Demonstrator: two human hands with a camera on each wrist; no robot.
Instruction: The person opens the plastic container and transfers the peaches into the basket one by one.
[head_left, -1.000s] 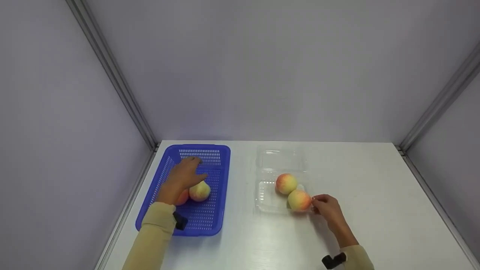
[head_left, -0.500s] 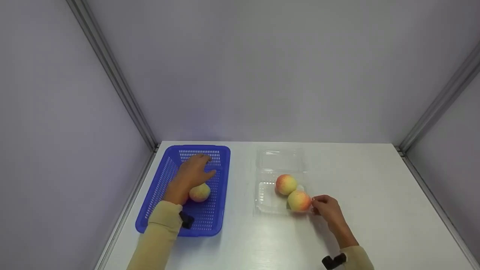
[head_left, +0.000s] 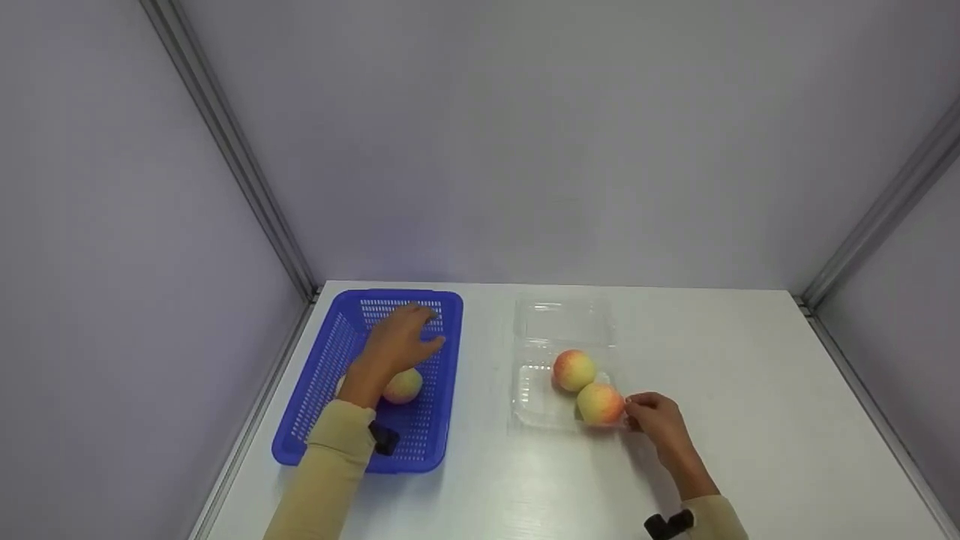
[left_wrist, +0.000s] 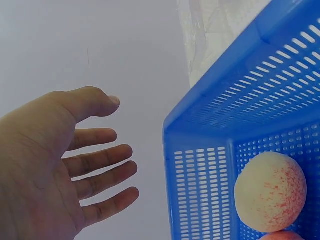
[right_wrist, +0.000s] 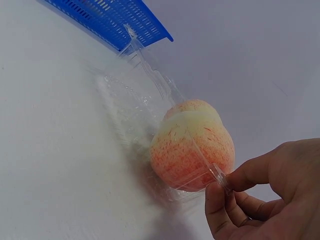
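My left hand hovers over the blue basket, its fingers spread apart and nothing in them, as the left wrist view confirms for the hand. Below it in the basket lies a pale peach; a second one is mostly hidden by my arm. With thumb and fingertips my right hand pinches the rim of a clear plastic clamshell box at its near right corner. Two red-and-yellow peaches, a rear one and a front one, sit in the box's right side, close together.
The box's clear lid lies folded open toward the back of the white table. Grey walls rise behind and on both sides. The basket stands left of the box, with a strip of tabletop between them.
My left hand has drifted right and slightly away over the basket, uncovering and covering different parts of the peaches there. The right hand keeps its pinch on the box rim.
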